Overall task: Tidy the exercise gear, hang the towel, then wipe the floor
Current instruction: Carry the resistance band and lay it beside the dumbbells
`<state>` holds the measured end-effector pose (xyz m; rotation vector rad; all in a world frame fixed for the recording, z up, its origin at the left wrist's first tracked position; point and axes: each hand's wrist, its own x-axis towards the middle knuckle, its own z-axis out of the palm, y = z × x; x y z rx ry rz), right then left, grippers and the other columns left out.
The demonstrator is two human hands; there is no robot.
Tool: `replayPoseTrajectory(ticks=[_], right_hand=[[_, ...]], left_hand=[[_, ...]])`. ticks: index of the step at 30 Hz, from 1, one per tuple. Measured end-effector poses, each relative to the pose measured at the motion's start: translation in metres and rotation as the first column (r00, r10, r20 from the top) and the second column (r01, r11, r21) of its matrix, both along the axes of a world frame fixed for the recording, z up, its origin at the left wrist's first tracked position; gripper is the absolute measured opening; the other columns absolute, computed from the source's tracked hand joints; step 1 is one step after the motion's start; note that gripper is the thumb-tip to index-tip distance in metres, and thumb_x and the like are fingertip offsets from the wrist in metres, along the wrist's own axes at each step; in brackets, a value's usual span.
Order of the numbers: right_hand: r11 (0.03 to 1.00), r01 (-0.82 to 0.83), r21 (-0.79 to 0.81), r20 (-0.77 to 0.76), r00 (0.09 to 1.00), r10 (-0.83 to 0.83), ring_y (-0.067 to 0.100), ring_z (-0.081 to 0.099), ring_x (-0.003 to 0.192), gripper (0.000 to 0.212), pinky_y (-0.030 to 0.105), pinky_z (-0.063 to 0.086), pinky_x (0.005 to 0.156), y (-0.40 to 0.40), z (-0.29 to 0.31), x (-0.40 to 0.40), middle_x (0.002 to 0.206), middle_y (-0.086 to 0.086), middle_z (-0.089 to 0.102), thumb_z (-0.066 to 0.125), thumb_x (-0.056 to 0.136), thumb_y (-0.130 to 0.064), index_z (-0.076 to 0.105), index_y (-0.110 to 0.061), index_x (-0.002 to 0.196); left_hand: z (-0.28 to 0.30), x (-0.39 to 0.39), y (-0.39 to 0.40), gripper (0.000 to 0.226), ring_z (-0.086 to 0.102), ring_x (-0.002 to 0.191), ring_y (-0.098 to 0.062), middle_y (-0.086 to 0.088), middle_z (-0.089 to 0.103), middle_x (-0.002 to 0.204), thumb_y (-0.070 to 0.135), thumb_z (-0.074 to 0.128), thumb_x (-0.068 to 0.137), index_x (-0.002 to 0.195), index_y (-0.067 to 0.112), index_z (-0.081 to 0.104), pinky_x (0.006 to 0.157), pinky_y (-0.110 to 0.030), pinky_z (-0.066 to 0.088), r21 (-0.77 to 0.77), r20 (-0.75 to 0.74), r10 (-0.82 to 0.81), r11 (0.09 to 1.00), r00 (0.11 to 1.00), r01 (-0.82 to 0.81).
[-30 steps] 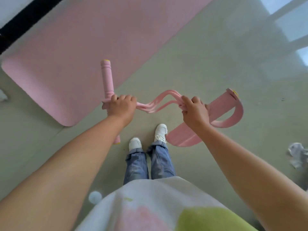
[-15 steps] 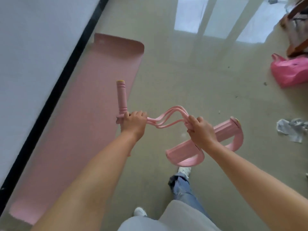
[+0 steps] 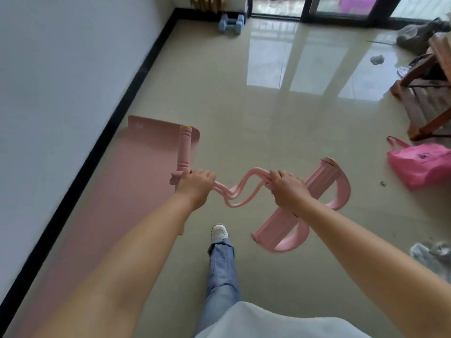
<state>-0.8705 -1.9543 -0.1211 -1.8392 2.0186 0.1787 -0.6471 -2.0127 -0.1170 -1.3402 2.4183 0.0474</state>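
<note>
While both hands, left hand (image 3: 195, 185) and right hand (image 3: 288, 189), grip the pink pedal puller (image 3: 244, 189) mid-air, slack tubes could snag the stepping foot (image 3: 219, 231); dumbbells (image 3: 231, 23) wait at 12 o'clock.

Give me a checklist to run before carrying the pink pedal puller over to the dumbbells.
1. Left hand closed on the handle bar: ok.
2. Right hand closed on the pedal end: ok.
3. Tubes slack, not stretched between the hands: ok.
4. Floor ahead toward the blue dumbbells free of obstacles: ok.
5. Yoga mat put away: not ok, it lies flat along the wall.
6. Floor dry under the shoe: cannot tell, the surface is only glossy.
</note>
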Motion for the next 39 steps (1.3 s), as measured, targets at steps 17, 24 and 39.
replayPoseTrajectory(ticks=[17,24,39], right_hand=[[0.992,0.128,0.006,-0.038,0.991,-0.128,0.031,0.049,0.113,0.038,0.039,0.041,0.088,-0.399,0.024,-0.097,0.122,0.011,0.05,0.046,0.092,-0.009,0.04,-0.01,0.129],[1.0,0.02,0.022,0.006,1.0,-0.02,0.027,0.046,0.115,0.038,0.038,0.042,0.087,-0.603,0.012,-0.154,0.122,0.009,0.048,0.045,0.093,-0.009,0.039,-0.012,0.13],[0.974,-0.225,0.001,0.026,0.974,0.225,0.025,0.048,0.113,0.037,0.032,0.04,0.078,-1.014,0.027,-0.207,0.12,0.007,0.049,0.047,0.093,-0.011,0.042,-0.014,0.13]], left_hand=[[0.027,-0.061,-0.427,0.03,0.049,0.122,-0.025,-0.004,0.055,0.126,0.004,0.043,0.09,0.118,0.014,0.05,0.095,-0.037,0.038,0.07,-0.012,0.014,0.997,1.0,-0.013],[0.032,-0.124,-0.614,0.03,0.051,0.12,-0.023,-0.001,0.057,0.124,0.004,0.04,0.09,0.115,0.017,0.051,0.095,-0.034,0.037,0.049,0.035,0.03,0.998,0.999,-0.031],[0.029,-0.168,-1.005,0.034,0.054,0.113,-0.021,0.004,0.058,0.114,0.0,0.038,0.089,0.11,0.022,0.053,0.076,-0.029,0.04,0.13,0.01,0.144,0.981,0.99,-0.144]])
